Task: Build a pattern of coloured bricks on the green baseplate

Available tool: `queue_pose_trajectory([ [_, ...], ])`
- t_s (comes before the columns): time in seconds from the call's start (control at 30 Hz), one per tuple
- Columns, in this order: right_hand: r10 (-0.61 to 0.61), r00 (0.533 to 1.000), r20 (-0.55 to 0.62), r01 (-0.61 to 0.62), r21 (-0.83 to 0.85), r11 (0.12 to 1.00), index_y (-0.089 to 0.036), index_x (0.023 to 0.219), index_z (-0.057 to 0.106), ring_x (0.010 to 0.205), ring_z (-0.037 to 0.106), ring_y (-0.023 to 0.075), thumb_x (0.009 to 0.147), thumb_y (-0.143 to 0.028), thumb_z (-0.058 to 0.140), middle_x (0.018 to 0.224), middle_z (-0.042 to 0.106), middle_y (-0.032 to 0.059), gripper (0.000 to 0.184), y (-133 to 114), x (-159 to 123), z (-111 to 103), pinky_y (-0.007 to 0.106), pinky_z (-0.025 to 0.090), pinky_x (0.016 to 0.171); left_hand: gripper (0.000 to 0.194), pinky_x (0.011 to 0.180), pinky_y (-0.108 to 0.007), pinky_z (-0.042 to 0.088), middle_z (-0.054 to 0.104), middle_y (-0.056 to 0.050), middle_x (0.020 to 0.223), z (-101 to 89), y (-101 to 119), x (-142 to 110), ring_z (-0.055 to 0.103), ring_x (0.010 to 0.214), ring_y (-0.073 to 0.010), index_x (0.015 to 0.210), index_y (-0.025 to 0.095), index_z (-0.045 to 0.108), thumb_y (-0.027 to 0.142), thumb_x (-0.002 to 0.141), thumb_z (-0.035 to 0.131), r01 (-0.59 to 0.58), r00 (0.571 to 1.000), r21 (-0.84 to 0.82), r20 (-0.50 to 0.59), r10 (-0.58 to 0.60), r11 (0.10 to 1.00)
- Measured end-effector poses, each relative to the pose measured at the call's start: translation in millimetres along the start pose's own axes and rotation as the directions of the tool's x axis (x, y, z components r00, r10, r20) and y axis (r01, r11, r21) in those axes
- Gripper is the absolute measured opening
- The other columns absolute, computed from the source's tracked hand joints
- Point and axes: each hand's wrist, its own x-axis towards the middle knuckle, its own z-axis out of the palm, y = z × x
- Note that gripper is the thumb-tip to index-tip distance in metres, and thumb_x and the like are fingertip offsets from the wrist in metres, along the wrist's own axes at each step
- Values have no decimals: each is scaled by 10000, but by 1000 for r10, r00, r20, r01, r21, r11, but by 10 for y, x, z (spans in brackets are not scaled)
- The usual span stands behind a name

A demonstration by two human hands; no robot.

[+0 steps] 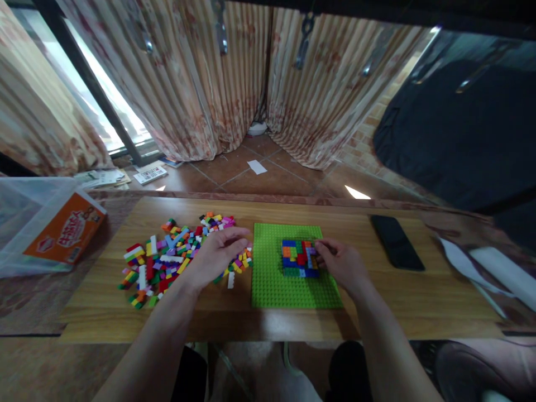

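A squarish block of mixed-colour toy building bricks [300, 259] sits on a green studded baseplate [272, 293]. My right hand [339, 262] is at the block's right edge, thumb and fingers closed together against it. Whatever lies between those fingertips is too small or hidden to make out; a purple brick shows right beside them. Over the right part of a heap of loose bricks [167, 262] hovers my left hand [218, 254], its thumb and forefinger apart and no brick visible between them. One white brick [231, 280] lies just below that hand.
A black phone [397, 242] lies on the wooden table [209, 324] to the right, with white paper [469, 265] beyond it. At the far left stands a clear plastic bin [33, 212] with an orange label. Curtains [201, 84] hang behind the table.
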Motion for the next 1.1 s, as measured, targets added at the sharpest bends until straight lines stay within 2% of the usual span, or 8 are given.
queue_pose_trajectory([
  [0.07, 34, 999, 1, -34, 48, 998, -152, 898, 711, 575, 648, 163, 837, -377, 535, 634, 687, 35, 291, 5, 11, 4, 270, 525, 540, 402, 771, -296, 509, 742, -52, 873, -5, 0, -2, 670, 813, -180, 1028, 137, 692, 389, 715, 714, 1, 1000, -15, 1, -1, 1000],
  [0.23, 86, 996, -2, -86, 69, 994, -150, 851, 696, 564, 641, 156, 798, -369, 596, 633, 687, 33, 246, 5, 41, 21, 259, 527, 523, 399, 784, -295, 510, 744, -52, 894, -14, -21, 1, 672, 822, -176, 1030, 135, 690, 378, 714, 710, 2, 1000, -26, -11, -2, 1000],
  [0.53, 89, 996, -2, -89, 42, 995, -160, 805, 703, 516, 598, 142, 696, -444, 708, 638, 701, 38, 304, -9, 53, 40, 241, 462, 461, 408, 741, -299, 506, 744, -57, 875, -35, -37, 0, 671, 794, -176, 1034, 134, 689, 390, 716, 710, -15, 1000, -37, -25, 14, 999],
  [0.7, 76, 997, 15, -77, 32, 997, -155, 797, 696, 524, 587, 146, 659, -506, 728, 634, 692, 43, 379, 48, 86, 26, 243, 428, 457, 420, 765, -301, 504, 743, -61, 895, -27, -15, -12, 673, 819, -177, 1047, 128, 682, 386, 716, 708, 2, 1000, -44, -27, -3, 999],
  [0.9, 11, 1000, 4, -10, -85, 996, -152, 701, 690, 483, 524, 129, 671, -562, 702, 544, 633, 22, 411, 92, 112, 9, 244, 358, 456, 396, 781, -310, 512, 745, -65, 900, -14, -23, -24, 677, 826, -180, 1045, 133, 686, 373, 730, 695, -13, 1000, -65, -24, 11, 998],
  [1.1, -26, 1000, 3, 26, -139, 990, -161, 678, 694, 512, 540, 135, 699, -589, 665, 572, 651, 26, 429, 75, 90, 21, 252, 375, 489, 374, 758, -306, 518, 747, -62, 876, 6, 6, -54, 679, 812, -181, 1020, 141, 694, 378, 731, 705, -12, 1000, -57, -27, 10, 998],
])
